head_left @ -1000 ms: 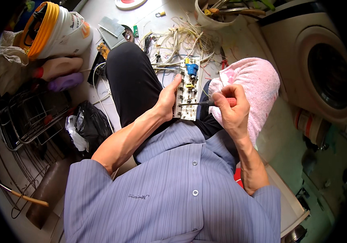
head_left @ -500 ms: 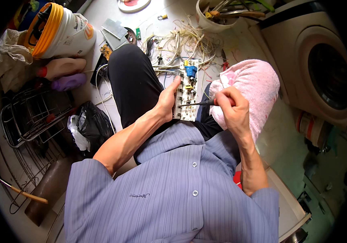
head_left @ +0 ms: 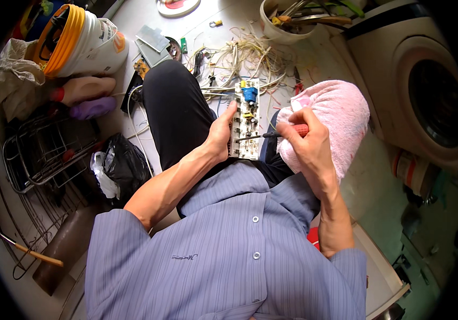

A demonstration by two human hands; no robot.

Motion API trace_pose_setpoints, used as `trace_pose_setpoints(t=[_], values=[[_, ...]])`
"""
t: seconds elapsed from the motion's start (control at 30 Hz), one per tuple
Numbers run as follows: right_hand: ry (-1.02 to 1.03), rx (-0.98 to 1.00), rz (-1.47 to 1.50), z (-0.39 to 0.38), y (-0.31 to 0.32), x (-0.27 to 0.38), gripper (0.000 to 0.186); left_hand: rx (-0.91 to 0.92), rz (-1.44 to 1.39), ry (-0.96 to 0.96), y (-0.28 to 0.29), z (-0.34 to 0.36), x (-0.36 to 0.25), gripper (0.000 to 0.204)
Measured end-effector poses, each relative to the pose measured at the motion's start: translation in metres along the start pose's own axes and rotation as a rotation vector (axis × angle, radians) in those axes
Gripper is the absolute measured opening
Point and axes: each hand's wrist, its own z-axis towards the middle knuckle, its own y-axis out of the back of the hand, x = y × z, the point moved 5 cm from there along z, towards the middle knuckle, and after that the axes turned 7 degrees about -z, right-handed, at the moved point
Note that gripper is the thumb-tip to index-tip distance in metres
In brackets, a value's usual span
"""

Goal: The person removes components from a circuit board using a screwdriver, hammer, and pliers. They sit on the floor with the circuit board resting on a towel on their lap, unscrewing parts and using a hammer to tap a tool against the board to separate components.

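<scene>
Even daylight, fairly bright, soft shadows only. Floor [head_left: 133, 21] at far side washed pale, mild glare. Centre sharp: circuit board [head_left: 246, 120] detail crisp. Heavy fisheye bend, black vignette all round; washer [head_left: 426, 90] at right curves, dims. Near left corner dark, murky.

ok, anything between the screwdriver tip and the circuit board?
Nothing visible. The right hand holds the screwdriver with its tip right at the circuit board; the left hand grips the board's left edge, beside the tip.
</scene>
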Motion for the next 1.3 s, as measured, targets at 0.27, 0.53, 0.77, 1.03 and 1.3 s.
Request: trace_pose_setpoints(t=[0.27,0.53,0.77,1.03,1.3], values=[[0.080,0.012,0.076,-0.003,0.006,-0.005,0.018,0.008,-0.016,-0.027,0.001,0.005,0.000,0.059],[0.112,0.001,0.164,-0.007,0.005,-0.012,0.016,0.018,-0.010,-0.021,0.003,0.006,0.000,0.059],[-0.022,0.024,0.245,-0.009,-0.002,-0.015,0.017,-0.004,-0.033,-0.039,-0.009,-0.002,-0.001,0.055],[-0.101,0.091,0.226,-0.003,0.002,-0.032,0.020,0.005,-0.035,-0.066,-0.009,-0.001,-0.001,0.055],[-0.060,0.061,0.269,-0.001,0.000,-0.023,0.025,0.017,-0.018,-0.069,-0.002,0.005,0.000,0.059]])
